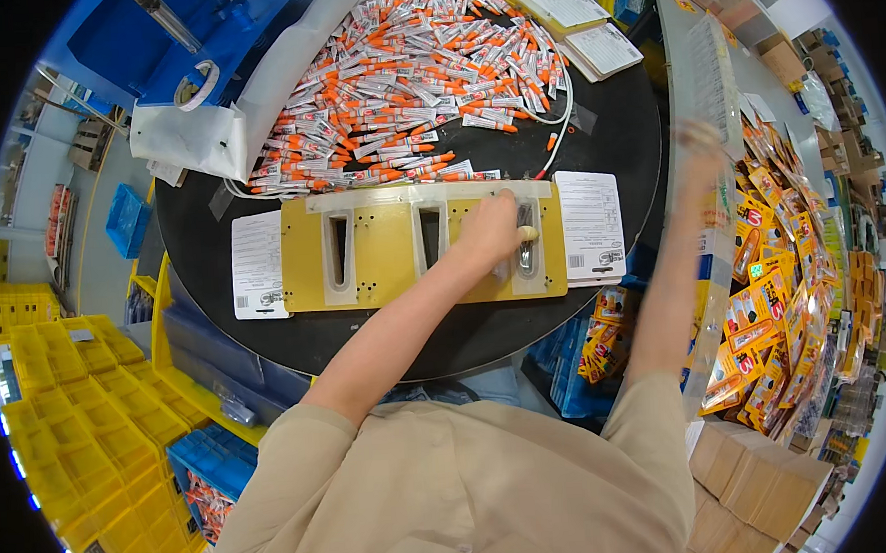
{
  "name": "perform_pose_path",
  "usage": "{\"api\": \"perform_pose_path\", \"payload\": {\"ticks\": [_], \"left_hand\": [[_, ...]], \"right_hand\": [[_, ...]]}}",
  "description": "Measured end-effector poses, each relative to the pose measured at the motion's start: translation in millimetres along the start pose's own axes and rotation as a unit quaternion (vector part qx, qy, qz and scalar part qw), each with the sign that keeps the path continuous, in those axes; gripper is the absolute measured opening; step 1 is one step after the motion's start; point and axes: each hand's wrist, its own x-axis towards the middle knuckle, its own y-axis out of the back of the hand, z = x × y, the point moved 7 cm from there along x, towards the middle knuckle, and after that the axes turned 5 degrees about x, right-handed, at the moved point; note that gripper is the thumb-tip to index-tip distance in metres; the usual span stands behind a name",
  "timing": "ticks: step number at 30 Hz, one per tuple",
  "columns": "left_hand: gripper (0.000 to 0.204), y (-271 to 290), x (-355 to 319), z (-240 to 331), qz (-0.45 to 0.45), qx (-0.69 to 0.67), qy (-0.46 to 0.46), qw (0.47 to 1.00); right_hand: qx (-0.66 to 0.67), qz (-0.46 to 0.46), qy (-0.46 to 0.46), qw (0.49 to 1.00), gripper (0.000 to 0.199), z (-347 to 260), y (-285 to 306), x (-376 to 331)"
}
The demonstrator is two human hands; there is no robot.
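Left hand (486, 236) on the yellow jig (393, 281), fingers parted: one tip at the jig's top edge, one over the right slot (528, 270). Something clear and shiny shows in that slot, right at those fingers; can't tell if they grip it. Middle slot (430, 239) is just left of the same fingers, left slot (339, 252) further left. White card stack (593, 227) sits just right of them, against the jig's end; second card stack (258, 266) well left, at the other end. Orange-capped tubes (393, 89) piled beyond the fingers on the black worktop (620, 117), white cable (568, 95) along the pile's right edge. Right hand (699, 148) is well right, off the worktop, motion-blurred; can't tell how far its fingers are open or what they hold. Orange carded packs (765, 310) heaped on the near side of those fingers and to their right.
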Motion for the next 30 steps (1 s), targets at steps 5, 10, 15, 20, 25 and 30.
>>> {"api": "perform_pose_path", "payload": {"ticks": [5, 10, 15, 20, 25, 30], "left_hand": [[0.064, 5.2, -4.9, -1.4, 0.012, 0.059, 0.03, 0.998], [0.055, 24.1, -26.6, -15.6, 0.028, -0.094, -0.034, 0.995], [0.036, 50.5, -45.6, -63.1, 0.012, -0.12, 0.014, 0.993], [0.04, 59.8, -47.4, -80.3, 0.038, 0.036, 0.03, 0.998], [0.058, 65.4, -57.6, -93.6, 0.046, 0.134, 0.067, 0.988], [0.052, 80.2, -79.2, -112.3, 0.042, 0.03, 0.039, 0.998]], "right_hand": [[-0.193, -0.265, 0.182, 0.927, 0.022, 8.9, -241.0, -69.6], [-0.254, -0.302, 0.221, 0.892, 0.019, -9.7, -251.9, -69.0], [-0.088, -0.405, 0.082, 0.906, 0.019, -73.0, -164.1, -69.0], [-0.163, -0.534, -0.001, 0.83, 0.023, -89.2, -138.0, -128.5], [-0.236, -0.573, 0.014, 0.785, 0.028, -65.9, -169.4, -156.9], [-0.21, -0.348, 0.041, 0.913, 0.029, -30.2, -239.7, -124.2]]}}
